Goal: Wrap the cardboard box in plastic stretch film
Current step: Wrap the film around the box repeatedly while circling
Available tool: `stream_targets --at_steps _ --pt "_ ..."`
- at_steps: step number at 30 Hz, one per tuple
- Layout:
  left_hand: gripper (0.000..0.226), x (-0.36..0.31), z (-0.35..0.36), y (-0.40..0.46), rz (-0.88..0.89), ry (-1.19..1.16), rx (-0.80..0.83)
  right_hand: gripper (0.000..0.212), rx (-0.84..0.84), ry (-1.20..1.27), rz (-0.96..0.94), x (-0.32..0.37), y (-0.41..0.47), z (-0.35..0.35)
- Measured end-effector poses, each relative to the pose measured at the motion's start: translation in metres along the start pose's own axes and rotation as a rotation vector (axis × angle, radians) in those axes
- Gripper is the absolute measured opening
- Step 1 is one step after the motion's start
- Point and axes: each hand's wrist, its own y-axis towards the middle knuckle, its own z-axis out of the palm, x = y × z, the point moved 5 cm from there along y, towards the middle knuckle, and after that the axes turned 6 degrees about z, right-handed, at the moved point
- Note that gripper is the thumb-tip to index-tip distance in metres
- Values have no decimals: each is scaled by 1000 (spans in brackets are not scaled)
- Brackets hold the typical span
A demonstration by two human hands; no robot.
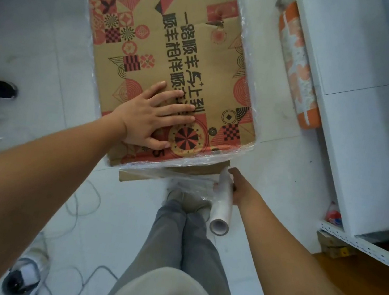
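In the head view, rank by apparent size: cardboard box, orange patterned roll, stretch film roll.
1. cardboard box, largest.
2. orange patterned roll.
3. stretch film roll, gripped by the right hand; its nearness makes the ranking with the orange roll unsure.

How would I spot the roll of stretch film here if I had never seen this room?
Start at the big printed cardboard box on the white floor, with the left hand flat on top. Below its near right corner, the right hand holds a pale tube: the stretch film roll. Unlike the orange patterned roll by the shelf, it is plain and translucent, with film running to the box.
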Motion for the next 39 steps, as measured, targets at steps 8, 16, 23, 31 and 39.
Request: stream_targets --at_steps 8,16,23,31,39 --pt "72 1 -1 0 -11 -17 34 38 -151 -186 133 8 -3 -33" --pt "72 1 -1 0 -1 -30 37 32 -58 -196 73 14 -29 -33" --pt "72 0 -1 0 17 -22 23 46 -193 -277 129 27 -26 -63" --pt "70 1 4 -2 30 -24 -18 33 -68 -209 108 36 -25 -60" --pt "72 0 4 -3 20 -9 -55 44 -74 -145 187 51 -15 -88"
